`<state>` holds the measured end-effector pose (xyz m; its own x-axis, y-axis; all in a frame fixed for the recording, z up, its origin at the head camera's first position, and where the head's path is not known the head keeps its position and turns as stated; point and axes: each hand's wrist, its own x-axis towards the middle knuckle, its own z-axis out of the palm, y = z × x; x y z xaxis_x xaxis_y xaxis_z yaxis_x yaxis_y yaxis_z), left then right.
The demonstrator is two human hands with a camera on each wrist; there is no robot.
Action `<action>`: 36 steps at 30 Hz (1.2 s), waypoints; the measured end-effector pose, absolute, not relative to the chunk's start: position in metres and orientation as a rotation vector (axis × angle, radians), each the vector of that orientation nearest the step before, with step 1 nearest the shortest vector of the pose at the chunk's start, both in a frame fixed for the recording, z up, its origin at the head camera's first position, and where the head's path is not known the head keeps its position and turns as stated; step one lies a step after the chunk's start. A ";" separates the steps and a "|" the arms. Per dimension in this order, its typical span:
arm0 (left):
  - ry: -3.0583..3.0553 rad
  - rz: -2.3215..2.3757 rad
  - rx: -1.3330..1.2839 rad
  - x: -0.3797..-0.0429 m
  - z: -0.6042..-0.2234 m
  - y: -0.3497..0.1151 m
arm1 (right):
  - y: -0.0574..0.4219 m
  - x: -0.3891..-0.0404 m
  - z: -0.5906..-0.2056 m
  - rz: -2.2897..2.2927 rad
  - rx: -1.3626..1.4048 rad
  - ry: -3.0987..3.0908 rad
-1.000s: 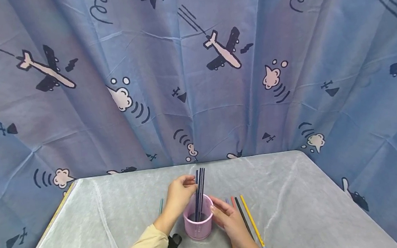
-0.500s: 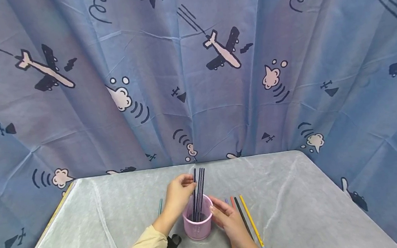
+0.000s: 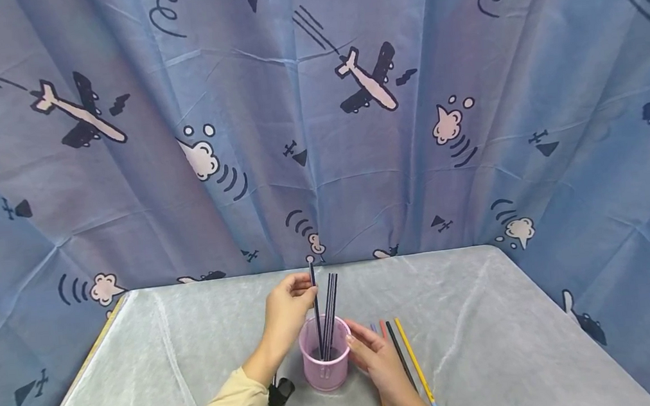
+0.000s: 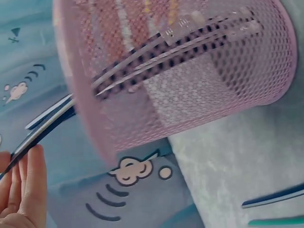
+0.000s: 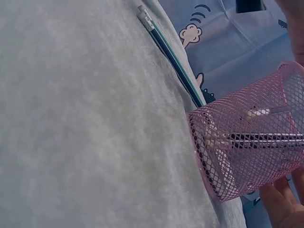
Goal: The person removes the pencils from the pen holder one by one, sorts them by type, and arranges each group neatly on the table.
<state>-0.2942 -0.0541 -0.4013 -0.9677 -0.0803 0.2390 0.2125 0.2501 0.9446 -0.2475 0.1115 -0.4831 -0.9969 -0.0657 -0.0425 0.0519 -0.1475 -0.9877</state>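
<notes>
A pink mesh pen cup (image 3: 325, 377) stands upright on the table. My right hand (image 3: 373, 357) holds its right side, thumb near the rim. Above the cup, my left hand (image 3: 284, 310) pinches a dark striped pencil (image 3: 316, 313), whose lower part is inside the cup. Several similar dark pencils (image 3: 331, 312) lean right in the cup, apart from the pinched one. In the right wrist view, the eraser end of one pencil (image 5: 259, 113) shows through the mesh, higher than the others. The left wrist view shows my left fingers (image 4: 34, 180) on a pencil outside the rim.
Right of the cup lie a yellow pencil (image 3: 416, 366), a black one (image 3: 401, 354), a red one (image 3: 383, 328) and a purple one. Blue and green pencils (image 5: 173, 61) lie to the left, partly behind my left arm. A patterned curtain (image 3: 321, 164) hangs behind the table.
My left hand has moved left and up, drawing one dark pencil away from the bunch and partly raising it. My right hand stays on the cup.
</notes>
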 end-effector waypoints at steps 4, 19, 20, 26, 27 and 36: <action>-2.241 -1.832 -0.130 -0.291 -0.393 -0.057 | 0.112 -0.248 -0.483 -2.332 -0.009 1.989; -2.133 -1.906 -0.114 -0.281 -0.371 -0.068 | 0.112 -0.248 -0.482 -2.307 0.014 2.013; -2.127 -1.906 -0.106 -0.280 -0.370 -0.070 | 0.112 -0.248 -0.482 -2.306 0.015 2.013; -2.068 -1.959 -0.075 -0.279 -0.359 -0.082 | 0.112 -0.248 -0.482 -2.316 0.006 2.013; -2.054 -1.977 -0.068 -0.279 -0.358 -0.084 | 0.112 -0.248 -0.482 -2.315 -0.006 2.019; -2.008 -2.044 -0.005 -0.276 -0.353 -0.108 | 0.112 -0.248 -0.482 -2.310 0.004 2.015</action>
